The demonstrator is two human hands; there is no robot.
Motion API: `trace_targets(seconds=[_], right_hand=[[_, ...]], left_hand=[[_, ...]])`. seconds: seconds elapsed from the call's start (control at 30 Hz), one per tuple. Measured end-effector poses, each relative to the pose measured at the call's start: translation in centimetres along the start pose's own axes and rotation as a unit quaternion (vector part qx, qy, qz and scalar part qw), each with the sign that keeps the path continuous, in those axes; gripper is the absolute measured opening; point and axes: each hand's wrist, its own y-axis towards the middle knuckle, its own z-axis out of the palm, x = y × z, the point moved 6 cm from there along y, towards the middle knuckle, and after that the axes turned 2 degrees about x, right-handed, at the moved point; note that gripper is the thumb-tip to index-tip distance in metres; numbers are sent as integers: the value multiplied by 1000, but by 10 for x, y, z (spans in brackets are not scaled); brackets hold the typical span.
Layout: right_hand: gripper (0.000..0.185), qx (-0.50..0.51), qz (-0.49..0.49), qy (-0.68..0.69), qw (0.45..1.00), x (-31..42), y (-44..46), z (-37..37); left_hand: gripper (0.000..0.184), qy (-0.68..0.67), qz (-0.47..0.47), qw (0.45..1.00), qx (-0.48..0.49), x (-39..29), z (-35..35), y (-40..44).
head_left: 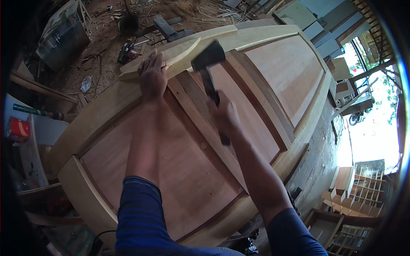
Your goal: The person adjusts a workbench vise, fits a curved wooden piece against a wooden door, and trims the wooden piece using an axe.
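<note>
A large curved wooden panel frame (102, 117) with reddish inset panels lies before me, crossed by wooden bars. My left hand (153, 79) is at its far edge, fingers closed over a pale curved wood strip (183, 50) that lies along the rim. Anything small between the thumb and fingers is too unclear to make out. My right hand (224, 113) grips the dark handle of a hammer (208, 55). Its wide black head is raised over the panel, to the right of my left hand and apart from it. Motion blurs the head a little.
Wood offcuts and shavings litter the ground beyond the frame. A red-and-black power tool (128, 53) lies there, near a dark metal box (64, 36). Boards (324, 25) lean at the back right. A red packet (19, 130) is at the left, and slatted wooden pieces (363, 192) stand at the right.
</note>
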Motion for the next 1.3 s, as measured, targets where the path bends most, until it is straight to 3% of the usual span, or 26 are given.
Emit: trace_targets(seconds=[0.1,0.2,0.33,0.37,0.4,0.53,0.7,0.73,0.8,0.83,0.9,0.93,1.07,1.3], right_hand=[[39,-70,-100,30,992,58,37,-6],[38,-222,-272,63,934,130,52,-40],[37,-210,-228,-81,947,89,100,0],[34,-182,-284,-223,915,40,123,32],[39,-22,-85,-157,984,54,114,31],[46,31,-85,-192,977,74,122,19],[45,-169,-191,-91,963,129,80,-26],[41,-236,-286,-15,929,143,73,-40],[37,-294,-360,5,886,158,71,-62],[36,-294,-349,64,888,144,78,-48],[35,-268,-292,-109,912,74,106,-6],[43,-35,-117,-184,975,48,115,9],[51,50,-72,-176,980,49,114,5],[34,-21,-32,-1,999,-17,114,-26]], left_hand=[[72,49,-11,998,-25,-5,-7,1],[81,48,-19,998,-19,-8,-12,1],[89,27,-28,999,-13,-3,-6,2],[89,22,-34,999,-7,-7,-6,2],[89,20,-37,999,1,-9,-7,-1],[88,54,-26,998,-1,-7,-5,3],[85,53,-7,999,-6,-8,-4,0],[84,50,-3,999,-11,-8,-5,1],[84,59,-5,998,-12,-5,-2,0],[84,61,-10,998,-11,-5,-2,1],[84,55,-20,998,-6,-9,-2,6],[83,50,-26,998,1,-9,-1,2],[80,99,-8,995,21,-6,9,4],[74,62,51,994,80,-44,67,41]])
